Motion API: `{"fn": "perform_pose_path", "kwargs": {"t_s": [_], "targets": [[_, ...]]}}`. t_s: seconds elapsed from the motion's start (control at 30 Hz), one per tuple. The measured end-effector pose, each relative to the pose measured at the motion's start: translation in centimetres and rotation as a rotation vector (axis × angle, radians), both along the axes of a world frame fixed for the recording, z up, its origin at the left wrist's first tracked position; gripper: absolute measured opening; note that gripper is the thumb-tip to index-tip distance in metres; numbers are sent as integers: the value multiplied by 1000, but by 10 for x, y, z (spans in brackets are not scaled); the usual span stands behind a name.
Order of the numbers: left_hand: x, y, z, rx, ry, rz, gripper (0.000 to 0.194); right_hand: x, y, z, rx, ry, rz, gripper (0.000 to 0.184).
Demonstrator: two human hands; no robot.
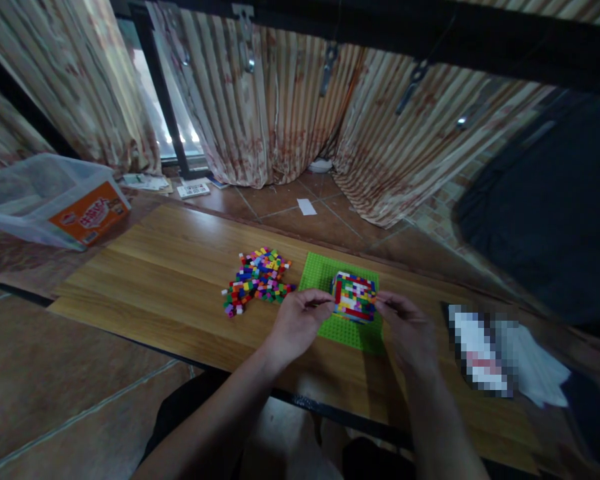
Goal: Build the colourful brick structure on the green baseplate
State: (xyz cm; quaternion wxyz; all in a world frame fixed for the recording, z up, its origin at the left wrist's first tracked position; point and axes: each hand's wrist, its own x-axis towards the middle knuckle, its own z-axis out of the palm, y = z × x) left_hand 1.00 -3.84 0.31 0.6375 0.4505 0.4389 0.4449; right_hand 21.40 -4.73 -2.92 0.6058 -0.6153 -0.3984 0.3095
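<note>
A box-shaped build of multicoloured toy bricks (pixel 354 295) sits on a green studded baseplate (pixel 313 270). My left hand (pixel 300 323) reaches in from the left, thumb and fingers pinched at the build's left side. On the opposite side, my right hand (pixel 407 323) is closed, its fingertips meeting at the right edge around a small orange brick. Fingers partly cover both ends of the build. Left of the baseplate lies a loose pile of small coloured bricks (pixel 263 273), close to my left hand.
The wooden table (pixel 145 267) runs across the view. A clear plastic bin (pixel 40 227) with an orange label stands at the far left. Papers (pixel 535 367) and a blurred-out item (pixel 480 353) lie at the right. Striped curtains (pixel 280 107) hang behind the table.
</note>
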Motion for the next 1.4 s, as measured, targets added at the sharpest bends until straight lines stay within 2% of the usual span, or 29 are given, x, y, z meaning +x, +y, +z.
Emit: {"fn": "perform_pose_path", "kwargs": {"t_s": [0.17, 0.33, 0.4, 0.47, 0.73, 1.0, 1.27, 1.33, 1.4], "targets": [[0, 1, -1, 9, 1, -6, 11, 3, -1, -6, -17, -188, 45, 23], [1, 1, -1, 11, 10, -4, 11, 6, -4, -1, 3, -458, 82, 21], [1, 1, -2, 9, 4, -6, 11, 5, -4, 1, 5, -499, 91, 21], [1, 1, -2, 5, 5, -5, 11, 2, -4, 0, -2, -433, 79, 20], [2, 0, -1, -2, 13, -8, 10, -11, 5, -12, 4, 44, -67, 18], [4, 0, -4, -2, 6, -35, 12, -11, 10, -13, 11, 297, -74, 23], [8, -1, -5, -50, 8, -26, 10, -17, 10, -10, 22, 275, -108, 20], [9, -1, -3, -69, -10, -12, 10, -20, 5, -6, 39, 193, -142, 19], [10, -1, -1, -103, -36, 9, 10, -23, -3, 2, 71, 20, -169, 16]]}}
